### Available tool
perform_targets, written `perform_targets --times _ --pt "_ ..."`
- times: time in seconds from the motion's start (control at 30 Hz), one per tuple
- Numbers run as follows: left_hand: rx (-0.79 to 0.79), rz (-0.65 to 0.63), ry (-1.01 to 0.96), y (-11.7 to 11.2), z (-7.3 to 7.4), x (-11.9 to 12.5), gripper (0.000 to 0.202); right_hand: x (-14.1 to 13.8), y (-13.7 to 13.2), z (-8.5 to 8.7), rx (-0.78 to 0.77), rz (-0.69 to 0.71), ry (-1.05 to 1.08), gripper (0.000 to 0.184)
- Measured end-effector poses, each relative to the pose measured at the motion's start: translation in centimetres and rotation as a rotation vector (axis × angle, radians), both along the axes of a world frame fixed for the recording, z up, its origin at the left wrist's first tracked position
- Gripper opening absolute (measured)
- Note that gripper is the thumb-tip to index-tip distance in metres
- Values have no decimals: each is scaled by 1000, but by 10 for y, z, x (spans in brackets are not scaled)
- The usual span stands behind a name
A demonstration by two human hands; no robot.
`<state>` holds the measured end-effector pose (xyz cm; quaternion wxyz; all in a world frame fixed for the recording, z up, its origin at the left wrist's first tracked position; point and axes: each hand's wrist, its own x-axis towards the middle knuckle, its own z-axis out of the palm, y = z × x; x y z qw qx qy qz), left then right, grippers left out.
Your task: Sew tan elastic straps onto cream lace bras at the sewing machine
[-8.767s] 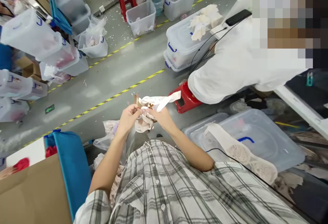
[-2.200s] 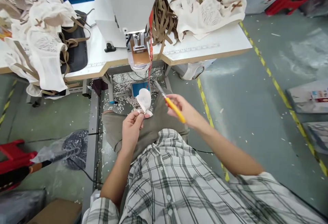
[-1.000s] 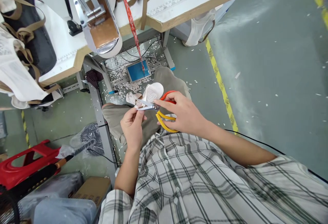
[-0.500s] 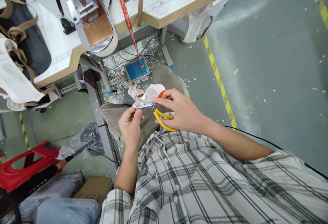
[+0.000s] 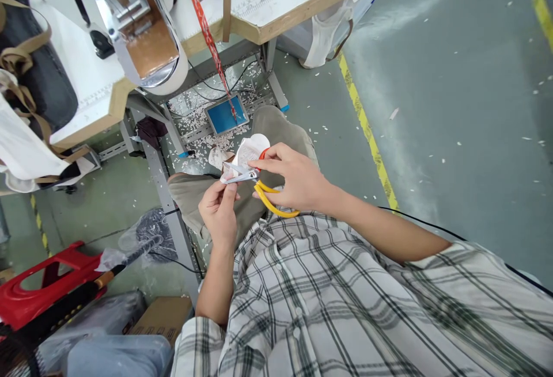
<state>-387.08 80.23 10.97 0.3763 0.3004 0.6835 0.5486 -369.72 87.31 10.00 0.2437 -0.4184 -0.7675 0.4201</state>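
Head view: pinching cloth (image 5: 250,149) by one edge with left hand (image 5: 220,214) over the lap (image 5: 190,197), gripping scissors (image 5: 254,175), blades apart, with right hand (image 5: 299,178); judging cloth light, soft, limp, best held near the edge, fingertips clear of steel.

You've got scissors (image 5: 253,175): shiny metal blades (image 5: 237,179), smooth plastic-looking handles (image 5: 276,211). Cloth piece (image 5: 250,148) is matt, thin-looking. Your shirt (image 5: 302,296): matt woven cloth. Worktop (image 5: 254,14) smooth, wood-look edge (image 5: 302,11). Floor (image 5: 432,135) slightly glossy.

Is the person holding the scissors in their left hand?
No, the right hand holds the scissors, while the left hand pinches the white cloth.
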Motion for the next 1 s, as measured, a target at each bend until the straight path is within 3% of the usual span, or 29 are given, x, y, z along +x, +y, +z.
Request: perform_targets --times 0.6,0.7,0.87,1.0 --pt "-32 -36 -16 -2 -6 2 11 -2 -1 -4 -22 11 -68 48" --pt "-88 -33 -68 -1 -6 1 13 -3 2 -7 -61 -2 -54 50" --pt "-118 29 -214 4 1 -8 20 11 11 -7 -135 -135 -41 53" --pt "-107 22 -266 5 2 -11 20 16 8 0 -84 -103 -77 53"
